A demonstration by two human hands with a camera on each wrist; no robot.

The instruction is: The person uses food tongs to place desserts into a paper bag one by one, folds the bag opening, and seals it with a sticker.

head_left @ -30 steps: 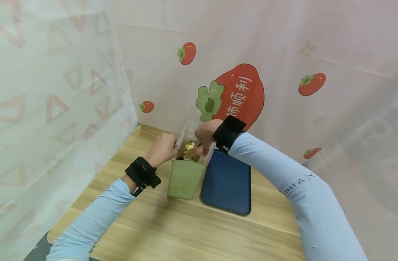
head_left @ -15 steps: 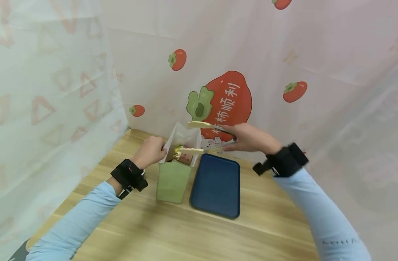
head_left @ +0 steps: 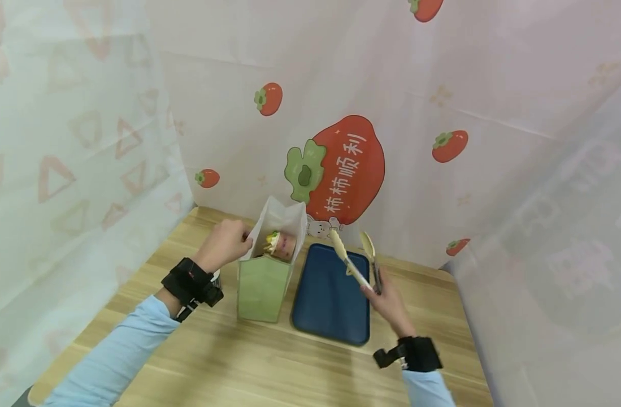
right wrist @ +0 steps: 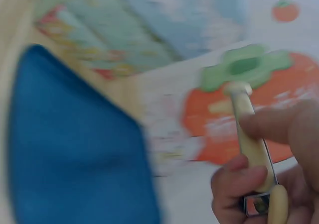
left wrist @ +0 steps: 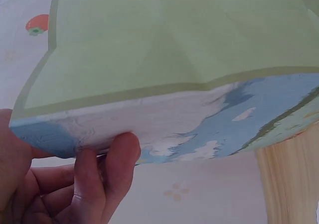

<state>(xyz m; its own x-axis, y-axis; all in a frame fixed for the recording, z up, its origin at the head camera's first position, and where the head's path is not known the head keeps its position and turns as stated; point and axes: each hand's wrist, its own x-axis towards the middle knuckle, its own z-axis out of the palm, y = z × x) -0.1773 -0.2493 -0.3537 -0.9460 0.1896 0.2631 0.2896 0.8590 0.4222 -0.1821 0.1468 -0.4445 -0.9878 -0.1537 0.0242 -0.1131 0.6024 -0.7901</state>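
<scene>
A green-fronted paper bag (head_left: 261, 291) stands upright with its mouth open. My left hand (head_left: 225, 244) pinches its left rim; the left wrist view shows fingers (left wrist: 122, 154) on the blue-and-white printed side. Inside the bag lies a pink item (head_left: 286, 246) with a yellow and green end. My right hand (head_left: 391, 305) holds kitchen tongs (head_left: 355, 272) with cream tips, spread apart with nothing between them. The tongs overlap the right part of a dark blue tray (head_left: 330, 299) in the head view. In the right wrist view, the fingers curl round the cream tongs handle (right wrist: 251, 154).
The wooden table (head_left: 259, 367) reaches the hanging cloth (head_left: 229, 113) at the back, which is printed with persimmons. More cloth hangs at the left and right sides. A small white and dark thing (head_left: 216, 277) shows partly behind the left wrist.
My right hand has drawn the tongs out of the bag and moved right and down, beside the tray. The pink item stays in the bag. The left hand keeps its grip on the rim.
</scene>
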